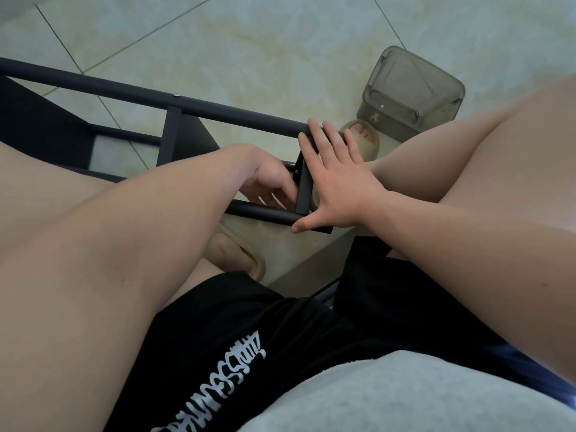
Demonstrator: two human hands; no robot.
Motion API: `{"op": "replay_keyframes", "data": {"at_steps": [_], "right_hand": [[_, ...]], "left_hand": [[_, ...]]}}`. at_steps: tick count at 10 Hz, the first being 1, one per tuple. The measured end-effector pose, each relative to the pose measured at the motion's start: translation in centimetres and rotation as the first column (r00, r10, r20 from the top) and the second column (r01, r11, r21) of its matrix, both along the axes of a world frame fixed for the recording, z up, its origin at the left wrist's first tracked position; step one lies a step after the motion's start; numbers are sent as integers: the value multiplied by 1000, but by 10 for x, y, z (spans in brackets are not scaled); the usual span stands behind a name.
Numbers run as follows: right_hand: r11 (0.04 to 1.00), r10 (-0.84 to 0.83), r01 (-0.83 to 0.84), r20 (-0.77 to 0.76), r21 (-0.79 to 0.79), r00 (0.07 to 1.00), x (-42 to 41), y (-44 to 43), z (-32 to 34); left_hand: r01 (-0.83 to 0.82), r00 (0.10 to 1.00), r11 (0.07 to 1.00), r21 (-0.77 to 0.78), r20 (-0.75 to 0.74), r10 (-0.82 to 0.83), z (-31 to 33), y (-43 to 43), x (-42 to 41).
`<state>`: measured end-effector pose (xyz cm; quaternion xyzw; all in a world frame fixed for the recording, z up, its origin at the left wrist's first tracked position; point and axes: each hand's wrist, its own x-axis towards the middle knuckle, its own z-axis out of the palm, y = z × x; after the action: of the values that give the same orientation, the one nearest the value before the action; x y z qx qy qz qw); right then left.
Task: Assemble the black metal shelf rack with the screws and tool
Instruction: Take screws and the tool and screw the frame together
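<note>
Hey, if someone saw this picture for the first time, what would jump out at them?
The two hands meeting at centre: the right hand spread flat against the end of the black rack, the left hand curled just beside it. Next, the grey plastic box on the tiled floor, upper right.

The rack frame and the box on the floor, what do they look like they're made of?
Rack frame: likely metal tube, matte black coating, faint sheen along it. Box: probably smoky translucent plastic; its inner ribs show through the wall.
</note>
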<state>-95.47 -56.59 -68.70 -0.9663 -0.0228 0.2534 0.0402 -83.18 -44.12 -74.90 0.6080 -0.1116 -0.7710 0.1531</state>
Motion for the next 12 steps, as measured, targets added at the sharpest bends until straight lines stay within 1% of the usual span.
{"op": "replay_keyframes", "data": {"at_steps": [3, 4, 5, 6, 8, 11, 12], "right_hand": [[1000, -3, 3, 1, 2, 1000, 0, 0, 0], [1000, -1, 1, -1, 1, 1000, -1, 0, 0], [1000, 0, 0, -2, -2, 1000, 0, 0, 1], [1000, 1, -1, 0, -3, 1000, 0, 0, 0], [1000, 3, -3, 1, -2, 1000, 0, 1, 0], [1000, -1, 1, 1, 6, 1000, 0, 0, 0], [1000, 5, -5, 1, 2, 1000, 0, 0, 0]], "left_hand": [[-21, 1000, 1000, -23, 10, 21, 0, -3, -3], [-47, 998, 999, -20, -40, 46, 0, -2, -2], [-22, 999, 1000, 0, -35, 22, -1, 1, -2], [-28, 1000, 1000, -2, -6, 28, -2, 3, -4], [-4, 1000, 1000, -19, 2, 4, -3, -1, -4], [-41, 999, 999, -30, -16, 41, -1, -4, 1], [-36, 999, 999, -20, 1, 36, -1, -3, 2]]}}
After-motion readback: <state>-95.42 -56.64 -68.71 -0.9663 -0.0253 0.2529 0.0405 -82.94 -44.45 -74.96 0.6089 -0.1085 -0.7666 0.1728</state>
